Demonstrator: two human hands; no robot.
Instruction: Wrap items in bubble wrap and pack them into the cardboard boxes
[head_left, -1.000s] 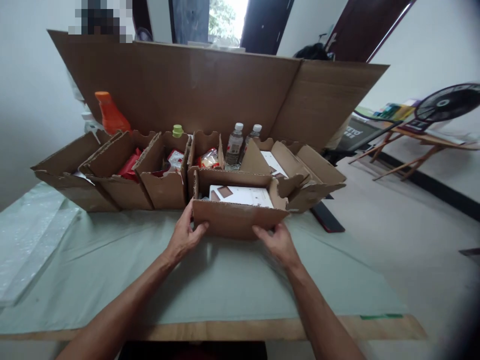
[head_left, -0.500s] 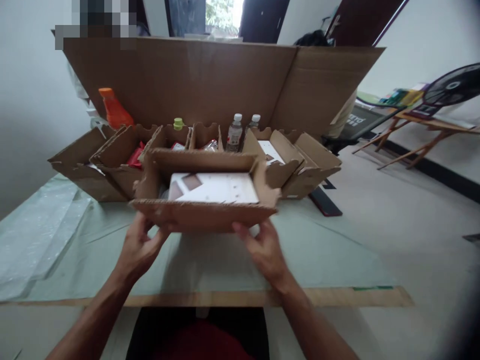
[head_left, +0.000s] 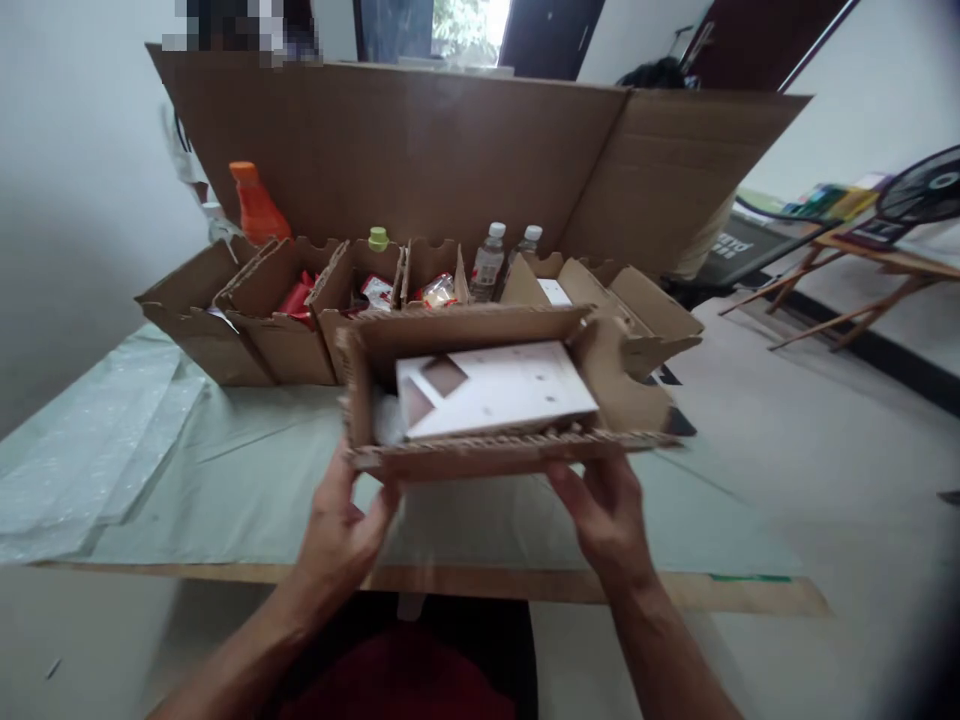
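Both hands hold an open cardboard box (head_left: 480, 463) above the table, its open top tipped toward me. My left hand (head_left: 346, 520) grips its lower left corner, thumb on the front wall. My right hand (head_left: 604, 515) grips underneath at the right, thumb also against the front. Inside lies a white box (head_left: 510, 390) with brown diamond shapes at one end. Something clear and crumpled (head_left: 388, 420) sits beside it at the left. The fingertips under the cardboard are hidden.
Behind stands a row of cardboard bins (head_left: 292, 345) with red and clear packets. Two clear bottles (head_left: 487, 262) and an orange bottle (head_left: 259, 205) stand near a tall cardboard panel (head_left: 420, 150). Bubble wrap (head_left: 112, 440) lies at the left; a dark flat object (head_left: 681, 422) is at the right.
Both hands have carried the cardboard box to the right. It has turned and tipped so that more of the white box inside shows. The whole view has also shifted slightly.
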